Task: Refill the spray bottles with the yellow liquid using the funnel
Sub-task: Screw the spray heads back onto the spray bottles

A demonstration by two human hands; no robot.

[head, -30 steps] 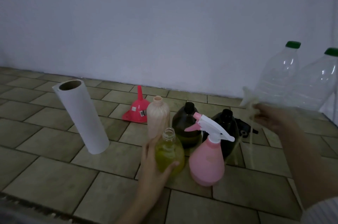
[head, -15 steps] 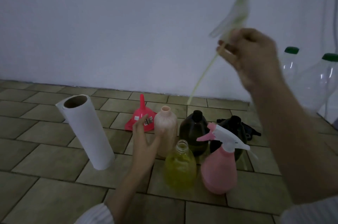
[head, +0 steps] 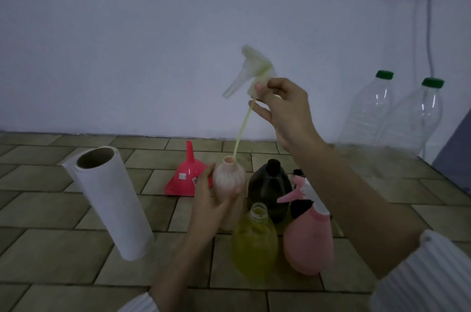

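Right hand (head: 283, 110) pinches the sprayer (head: 254, 71) at frame centre, its tube tip at the peach bottle (head: 228, 179) mouth; left hand (head: 207, 204) grips that bottle. Two clear bottles (head: 397, 118) stand at the right edge.

One view only, head-worn, wide-angle. Looks forward and down over a tiled floor (head: 63, 248) toward a pale wall (head: 127, 44) running across the upper half. Sits close above the work: left hand (head: 209, 207) and right hand (head: 283, 108) reach in from the bottom edge, forearms large in the foreground. Cluster of bottles centred low, paper towel roll (head: 109, 199) at left, two clear plastic bottles (head: 392, 118) at far right. Straight lines bow toward the edges. No second view to overlap with.
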